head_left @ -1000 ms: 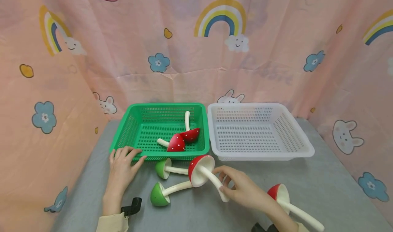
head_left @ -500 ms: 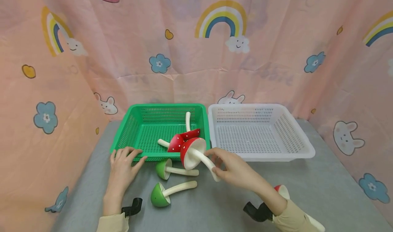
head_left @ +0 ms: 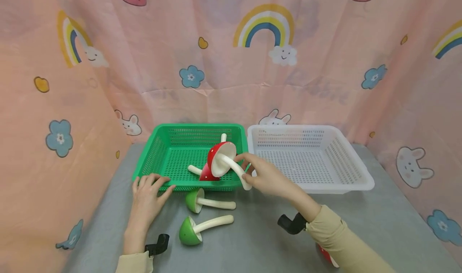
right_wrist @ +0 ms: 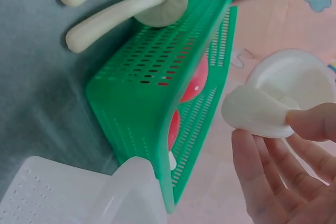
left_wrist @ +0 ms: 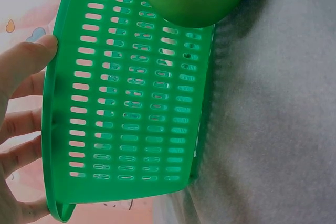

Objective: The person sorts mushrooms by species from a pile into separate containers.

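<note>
Over the right part of the green basket [head_left: 173,158], my right hand [head_left: 265,176] pinches a red-capped toy mushroom [head_left: 214,162] by its white stem, cap tilted up to the left. The right wrist view shows the thumb and fingers around the end of that stem [right_wrist: 257,111]. Inside the basket lies another red spotted mushroom [head_left: 207,174]; a second one behind is mostly covered, with its stem tip [head_left: 223,137] showing. My left hand [head_left: 147,194] grips the basket's front-left rim, thumb outside and fingers over the edge [left_wrist: 47,119].
A white basket [head_left: 337,144] stands against the green one on the right. Two green-capped mushrooms [head_left: 194,200] lie on the grey table in front of the green basket. Another red mushroom [head_left: 326,255] is partly hidden under the right sleeve [head_left: 335,233].
My right hand has carried the red mushroom up and left, from in front of the baskets to over the green basket. The left hand stays on the rim. The view has shifted slightly.
</note>
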`<state>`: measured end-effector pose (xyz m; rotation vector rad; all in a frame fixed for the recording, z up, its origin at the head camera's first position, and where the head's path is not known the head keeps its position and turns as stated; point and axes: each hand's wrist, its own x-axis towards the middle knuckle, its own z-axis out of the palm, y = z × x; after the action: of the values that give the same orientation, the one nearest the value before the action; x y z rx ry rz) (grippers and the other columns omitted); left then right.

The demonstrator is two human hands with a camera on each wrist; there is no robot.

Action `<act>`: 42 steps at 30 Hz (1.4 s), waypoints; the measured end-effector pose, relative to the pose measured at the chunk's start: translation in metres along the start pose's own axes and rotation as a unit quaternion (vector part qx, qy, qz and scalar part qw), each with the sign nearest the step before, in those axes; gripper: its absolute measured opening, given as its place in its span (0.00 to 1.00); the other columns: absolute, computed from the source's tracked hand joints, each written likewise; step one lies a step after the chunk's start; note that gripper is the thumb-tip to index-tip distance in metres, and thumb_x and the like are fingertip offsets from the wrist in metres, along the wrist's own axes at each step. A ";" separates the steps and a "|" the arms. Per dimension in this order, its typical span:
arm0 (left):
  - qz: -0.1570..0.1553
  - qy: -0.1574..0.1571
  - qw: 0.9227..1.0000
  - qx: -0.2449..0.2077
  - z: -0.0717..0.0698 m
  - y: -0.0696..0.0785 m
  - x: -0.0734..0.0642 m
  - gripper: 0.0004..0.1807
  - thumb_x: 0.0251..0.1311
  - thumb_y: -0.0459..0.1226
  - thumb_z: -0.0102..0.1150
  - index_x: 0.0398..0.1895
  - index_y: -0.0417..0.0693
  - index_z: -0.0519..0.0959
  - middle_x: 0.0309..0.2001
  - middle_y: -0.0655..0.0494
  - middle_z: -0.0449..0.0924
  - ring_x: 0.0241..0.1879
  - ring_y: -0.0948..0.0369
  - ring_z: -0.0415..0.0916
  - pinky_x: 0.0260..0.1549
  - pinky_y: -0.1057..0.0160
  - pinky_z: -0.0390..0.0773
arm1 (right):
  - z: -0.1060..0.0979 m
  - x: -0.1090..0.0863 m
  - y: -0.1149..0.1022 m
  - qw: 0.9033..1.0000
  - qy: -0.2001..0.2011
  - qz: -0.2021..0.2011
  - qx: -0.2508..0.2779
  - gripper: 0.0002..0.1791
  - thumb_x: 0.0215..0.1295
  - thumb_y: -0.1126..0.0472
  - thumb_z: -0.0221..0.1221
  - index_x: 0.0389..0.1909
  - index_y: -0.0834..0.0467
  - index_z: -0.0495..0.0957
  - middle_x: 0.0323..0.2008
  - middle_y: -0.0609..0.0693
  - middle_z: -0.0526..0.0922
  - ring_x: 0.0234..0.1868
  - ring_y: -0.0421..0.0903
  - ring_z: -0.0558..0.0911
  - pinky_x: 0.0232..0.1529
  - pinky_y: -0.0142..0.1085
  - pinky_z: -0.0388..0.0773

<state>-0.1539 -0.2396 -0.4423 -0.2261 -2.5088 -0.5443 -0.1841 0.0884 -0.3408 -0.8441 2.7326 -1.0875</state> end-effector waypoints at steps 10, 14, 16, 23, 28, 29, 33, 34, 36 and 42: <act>0.001 0.010 1.000 0.000 0.000 -0.002 0.000 0.15 0.50 0.42 0.72 0.41 0.48 0.84 0.40 0.49 0.79 0.47 0.47 0.71 0.63 0.33 0.54 | 0.001 0.044 0.001 1.000 -0.005 0.019 -0.002 0.22 0.62 0.68 0.60 0.57 0.57 0.71 0.39 0.54 0.81 0.34 0.44 0.81 0.28 0.31 0.78; 0.000 0.012 1.000 0.001 0.000 -0.002 0.000 0.15 0.50 0.42 0.72 0.41 0.48 0.84 0.40 0.49 0.79 0.48 0.47 0.71 0.64 0.32 0.53 | 0.002 0.063 0.002 1.000 -0.008 0.018 -0.015 0.21 0.62 0.68 0.59 0.56 0.58 0.71 0.37 0.55 0.81 0.29 0.45 0.80 0.27 0.30 0.78; 0.000 0.011 1.000 0.001 0.000 -0.002 0.001 0.15 0.50 0.42 0.72 0.41 0.48 0.84 0.40 0.49 0.79 0.48 0.47 0.71 0.64 0.32 0.53 | 0.003 0.072 0.003 1.000 -0.010 0.020 -0.022 0.20 0.62 0.69 0.58 0.56 0.58 0.72 0.36 0.55 0.81 0.29 0.46 0.80 0.28 0.30 0.79; 0.000 0.009 1.000 0.004 0.001 0.000 0.002 0.16 0.51 0.42 0.71 0.42 0.47 0.84 0.41 0.49 0.79 0.48 0.47 0.71 0.64 0.31 0.53 | 0.005 0.103 0.011 0.997 -0.022 0.040 -0.064 0.20 0.62 0.68 0.56 0.56 0.56 0.73 0.37 0.54 0.82 0.28 0.44 0.80 0.27 0.30 0.76; 0.002 -0.001 1.000 0.001 0.005 0.003 0.004 0.15 0.52 0.44 0.70 0.42 0.48 0.84 0.41 0.50 0.78 0.48 0.48 0.71 0.64 0.32 0.53 | 0.010 0.119 0.021 0.994 -0.029 0.058 -0.093 0.21 0.62 0.67 0.55 0.57 0.55 0.73 0.38 0.53 0.83 0.29 0.44 0.80 0.26 0.31 0.74; 0.003 -0.002 1.000 0.000 0.006 0.004 0.004 0.15 0.52 0.44 0.70 0.42 0.49 0.84 0.41 0.50 0.79 0.48 0.48 0.71 0.64 0.32 0.53 | 0.012 0.122 0.024 0.993 -0.029 0.061 -0.100 0.21 0.63 0.67 0.55 0.57 0.55 0.73 0.38 0.53 0.82 0.29 0.44 0.80 0.26 0.31 0.74; 0.004 -0.002 1.000 -0.002 0.007 0.004 0.004 0.15 0.52 0.44 0.70 0.42 0.49 0.84 0.41 0.50 0.79 0.48 0.48 0.71 0.65 0.32 0.53 | 0.022 0.132 0.029 0.986 -0.033 0.064 -0.148 0.20 0.63 0.68 0.53 0.57 0.55 0.73 0.38 0.51 0.82 0.31 0.43 0.78 0.24 0.30 0.72; 0.003 0.000 1.000 -0.002 0.007 0.003 0.003 0.15 0.52 0.44 0.71 0.41 0.49 0.84 0.41 0.50 0.79 0.48 0.48 0.71 0.65 0.32 0.53 | 0.025 0.134 0.029 0.984 -0.035 0.058 -0.168 0.20 0.63 0.68 0.53 0.57 0.55 0.73 0.39 0.51 0.82 0.32 0.43 0.78 0.25 0.30 0.72; 0.002 0.004 1.000 0.000 0.005 0.003 0.002 0.15 0.50 0.43 0.71 0.41 0.49 0.84 0.41 0.50 0.79 0.48 0.48 0.71 0.64 0.32 0.53 | 0.030 0.139 0.029 0.976 -0.036 0.044 -0.208 0.20 0.62 0.68 0.54 0.56 0.54 0.74 0.41 0.50 0.82 0.35 0.44 0.77 0.27 0.32 0.74; 0.003 0.010 1.000 0.007 0.002 0.002 0.000 0.15 0.49 0.42 0.72 0.40 0.48 0.84 0.40 0.50 0.79 0.47 0.48 0.71 0.63 0.32 0.55 | 0.044 0.151 0.025 0.946 -0.043 0.014 -0.320 0.21 0.61 0.66 0.58 0.56 0.51 0.74 0.48 0.50 0.80 0.41 0.48 0.81 0.38 0.40 0.82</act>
<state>-0.1540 -0.2374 -0.4436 -0.2211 -2.4916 -0.5243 -0.3112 -0.0018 -0.3714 -0.8715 3.0277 -0.1195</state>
